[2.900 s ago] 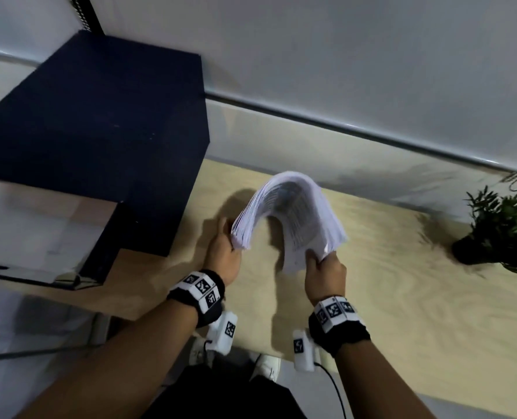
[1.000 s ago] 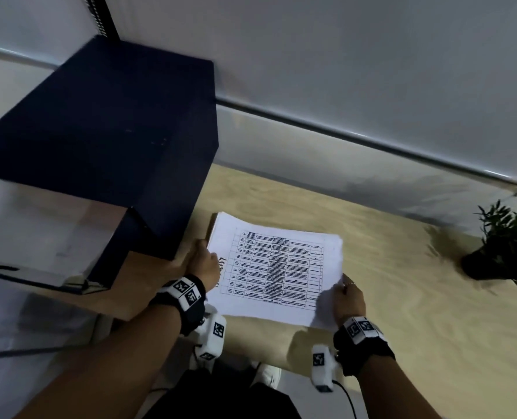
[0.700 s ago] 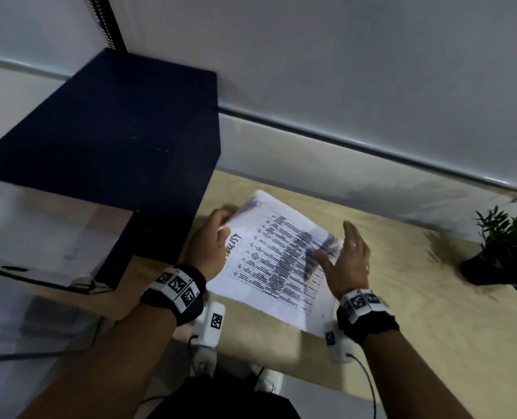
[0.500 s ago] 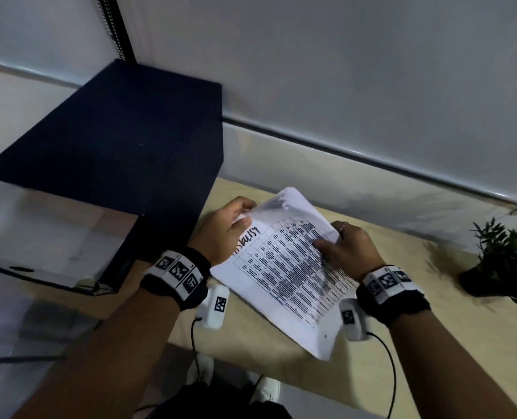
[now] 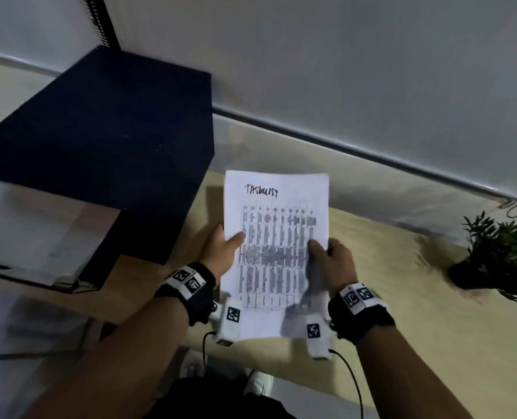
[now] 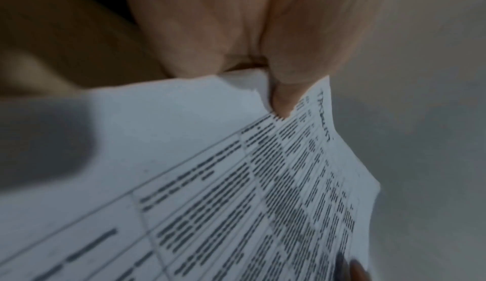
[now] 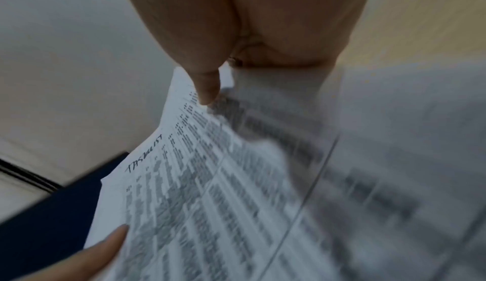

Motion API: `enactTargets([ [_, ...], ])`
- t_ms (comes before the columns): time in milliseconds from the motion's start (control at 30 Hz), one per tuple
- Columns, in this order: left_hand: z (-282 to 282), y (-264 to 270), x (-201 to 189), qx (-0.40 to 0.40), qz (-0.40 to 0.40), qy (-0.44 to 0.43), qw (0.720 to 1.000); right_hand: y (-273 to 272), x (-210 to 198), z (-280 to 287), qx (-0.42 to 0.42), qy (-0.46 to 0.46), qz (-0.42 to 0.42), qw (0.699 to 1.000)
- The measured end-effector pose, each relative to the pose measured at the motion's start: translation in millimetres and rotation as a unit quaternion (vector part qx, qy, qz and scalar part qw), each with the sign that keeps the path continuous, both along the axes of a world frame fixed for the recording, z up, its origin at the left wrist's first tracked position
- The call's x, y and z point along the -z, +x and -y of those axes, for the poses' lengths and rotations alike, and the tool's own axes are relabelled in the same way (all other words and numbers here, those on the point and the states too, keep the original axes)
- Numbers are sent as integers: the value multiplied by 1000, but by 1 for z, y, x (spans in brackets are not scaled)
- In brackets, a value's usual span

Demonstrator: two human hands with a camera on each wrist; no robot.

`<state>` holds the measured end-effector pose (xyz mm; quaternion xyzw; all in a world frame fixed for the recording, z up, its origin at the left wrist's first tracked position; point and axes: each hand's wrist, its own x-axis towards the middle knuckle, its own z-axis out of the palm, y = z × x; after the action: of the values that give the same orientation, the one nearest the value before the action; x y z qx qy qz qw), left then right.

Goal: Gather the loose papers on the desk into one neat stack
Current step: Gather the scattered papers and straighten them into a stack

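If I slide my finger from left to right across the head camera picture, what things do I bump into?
Dark box → left hand → stack of papers → right hand → potted plant.

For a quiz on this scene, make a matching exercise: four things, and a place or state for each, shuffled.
Things:
1. papers
2. plant
3. box
4. left hand

Places or states:
A. dark, left of the papers
B. grips the papers' left edge
C. on the desk, far right
D. held upright in both hands

Pairs: 1-D, 2-C, 3-A, 4-B
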<state>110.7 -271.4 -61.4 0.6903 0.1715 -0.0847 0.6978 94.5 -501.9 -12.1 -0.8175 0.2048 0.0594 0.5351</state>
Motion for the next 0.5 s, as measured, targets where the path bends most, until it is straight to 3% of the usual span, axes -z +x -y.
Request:
enactTargets([
  [100,-15,-4,35,-8,-123,132,984,-13,52,6,-64,-79,-114,988],
  [167,-18,-12,47,9,-143,229,963,-24,74,3,-138,-159,-149,966],
  [233,-17,-17,48,19,-131,225,965,-32,79,-4,-158,-196,-142,957],
  [367,-9,-25,48,41,-127,240,962,-36,81,-16,-119,-182,-135,967],
  [500,-11,-22,46,3,-134,220,966,-34,83,-23,-89,-158,-135,974],
])
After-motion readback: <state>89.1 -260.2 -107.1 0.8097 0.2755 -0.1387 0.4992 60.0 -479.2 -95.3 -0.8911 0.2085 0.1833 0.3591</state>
